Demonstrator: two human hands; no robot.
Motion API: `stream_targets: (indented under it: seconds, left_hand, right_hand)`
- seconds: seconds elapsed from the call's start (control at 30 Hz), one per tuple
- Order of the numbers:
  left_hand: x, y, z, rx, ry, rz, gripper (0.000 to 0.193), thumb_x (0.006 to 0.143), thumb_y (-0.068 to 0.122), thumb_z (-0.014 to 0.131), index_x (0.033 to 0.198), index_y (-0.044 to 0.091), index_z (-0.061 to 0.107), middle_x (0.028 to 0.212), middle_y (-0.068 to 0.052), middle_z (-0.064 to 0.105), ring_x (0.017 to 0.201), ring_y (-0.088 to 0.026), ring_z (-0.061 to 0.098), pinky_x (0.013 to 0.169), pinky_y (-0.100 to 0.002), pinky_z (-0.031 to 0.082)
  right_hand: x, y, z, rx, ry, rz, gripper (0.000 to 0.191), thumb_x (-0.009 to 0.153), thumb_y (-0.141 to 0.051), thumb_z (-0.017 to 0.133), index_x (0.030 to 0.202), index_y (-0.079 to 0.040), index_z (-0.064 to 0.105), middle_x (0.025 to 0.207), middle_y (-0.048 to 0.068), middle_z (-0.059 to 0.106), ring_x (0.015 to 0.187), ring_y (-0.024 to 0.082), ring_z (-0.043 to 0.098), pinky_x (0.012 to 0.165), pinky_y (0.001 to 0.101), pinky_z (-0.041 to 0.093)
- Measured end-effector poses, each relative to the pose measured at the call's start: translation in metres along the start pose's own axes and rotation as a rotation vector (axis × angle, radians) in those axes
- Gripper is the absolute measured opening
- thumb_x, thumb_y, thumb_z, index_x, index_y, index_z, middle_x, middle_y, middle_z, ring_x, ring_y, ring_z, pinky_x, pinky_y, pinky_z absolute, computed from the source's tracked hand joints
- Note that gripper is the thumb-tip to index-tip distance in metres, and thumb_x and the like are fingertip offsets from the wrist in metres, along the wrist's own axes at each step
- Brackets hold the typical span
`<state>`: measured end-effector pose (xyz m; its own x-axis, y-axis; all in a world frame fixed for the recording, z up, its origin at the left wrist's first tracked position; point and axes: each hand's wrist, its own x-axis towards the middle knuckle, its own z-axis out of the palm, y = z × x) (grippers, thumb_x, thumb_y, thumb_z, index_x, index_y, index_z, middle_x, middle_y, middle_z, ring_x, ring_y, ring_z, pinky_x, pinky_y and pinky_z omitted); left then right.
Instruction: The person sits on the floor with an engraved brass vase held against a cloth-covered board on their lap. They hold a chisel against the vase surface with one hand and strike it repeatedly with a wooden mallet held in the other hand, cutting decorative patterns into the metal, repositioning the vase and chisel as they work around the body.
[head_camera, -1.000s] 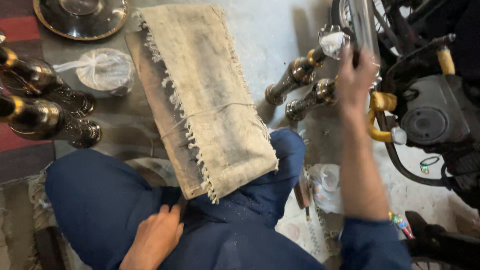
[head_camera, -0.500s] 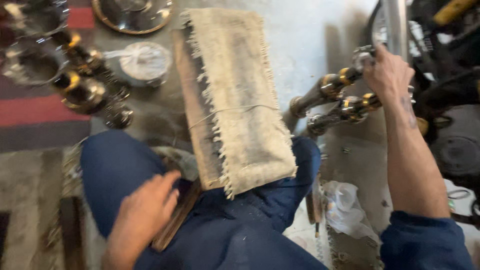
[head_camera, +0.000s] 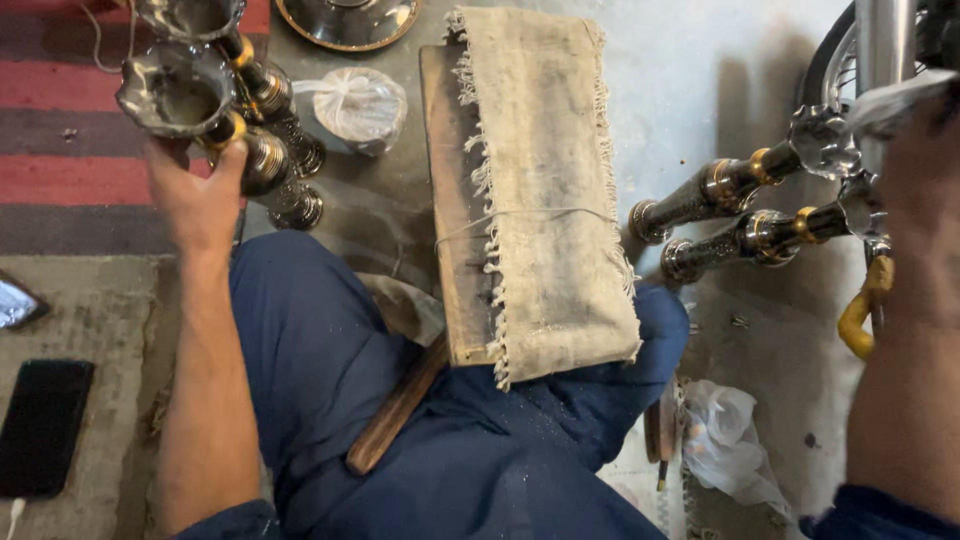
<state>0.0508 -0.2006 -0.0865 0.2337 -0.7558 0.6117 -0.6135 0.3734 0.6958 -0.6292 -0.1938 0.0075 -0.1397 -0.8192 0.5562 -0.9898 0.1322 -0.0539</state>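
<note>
Hands: left grips a brass lamp stand at ten o'clock for lifting; right, grip hidden, meets two stands at three o'clock.

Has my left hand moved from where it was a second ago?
Yes. The left hand was down on the lap beside the cloth-wrapped board; now it is up and away to the left, gripping a brass stand on the floor.

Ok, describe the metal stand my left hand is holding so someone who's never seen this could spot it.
Start at the cloth-covered board across the lap, then look to the upper left, over the red striped rug. There the left hand grips a silver stand; unlike those beside it, its fluted cup faces the camera.
</note>
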Motion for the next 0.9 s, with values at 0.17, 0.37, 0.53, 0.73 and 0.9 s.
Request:
stream_targets:
  seconds: [0.17, 0.37, 0.53, 0.73, 0.9]
  left_hand:
    - [-0.004, 0.012, 0.019, -0.096, 0.084, -0.124, 0.066, 0.102, 0.017, 0.088, 0.150, -0.002, 0.048, 0.145, -0.018, 0.065, 0.131, -0.030, 0.071, 0.112, -0.042, 0.059]
    - [-0.050, 0.052, 0.039, 0.111, -0.049, 0.044, 0.062, 0.095, 0.019, 0.087, 0.144, 0.000, 0.053, 0.130, -0.021, 0.066, 0.118, -0.039, 0.068, 0.100, -0.046, 0.056]
    - [-0.066, 0.060, 0.054, 0.075, -0.120, 0.070, 0.063, 0.086, 0.012, 0.084, 0.140, -0.002, 0.055, 0.125, -0.023, 0.064, 0.116, -0.044, 0.062, 0.099, -0.050, 0.052]
    - [-0.067, 0.049, 0.061, -0.005, -0.102, -0.035, 0.060, 0.082, 0.011, 0.085, 0.134, -0.001, 0.056, 0.126, -0.023, 0.064, 0.118, -0.046, 0.062, 0.097, -0.048, 0.053]
    - [-0.061, 0.038, 0.056, 0.011, -0.112, -0.077, 0.055, 0.085, 0.008, 0.084, 0.134, 0.001, 0.059, 0.129, -0.022, 0.064, 0.121, -0.046, 0.062, 0.099, -0.048, 0.053]
  right_hand:
    - [0.012, -0.058, -0.056, 0.326, -0.098, -0.173, 0.007, 0.112, -0.005, 0.055, 0.112, 0.000, 0.059, 0.098, 0.014, 0.072, 0.086, 0.025, 0.073, 0.070, 0.0378, 0.058]
    - [-0.008, -0.249, -0.071, 0.690, -0.230, -0.530, 0.013, 0.111, -0.008, 0.069, 0.106, -0.001, 0.059, 0.097, 0.011, 0.076, 0.088, 0.019, 0.077, 0.073, 0.0345, 0.061]
    - [-0.015, -0.395, -0.025, 0.816, -0.383, -0.729, 0.020, 0.096, -0.014, 0.073, 0.107, -0.011, 0.057, 0.094, 0.006, 0.075, 0.084, 0.027, 0.075, 0.067, 0.0430, 0.058]
    - [-0.011, -0.454, 0.005, 0.562, -0.465, -0.951, 0.033, 0.085, -0.020, 0.076, 0.116, -0.014, 0.066, 0.099, 0.011, 0.072, 0.080, 0.036, 0.072, 0.059, 0.0491, 0.055]
    - [0.011, -0.458, 0.009, 0.422, -0.445, -1.139, 0.031, 0.081, -0.018, 0.075, 0.112, -0.016, 0.073, 0.104, 0.013, 0.070, 0.074, 0.031, 0.073, 0.055, 0.0460, 0.057]
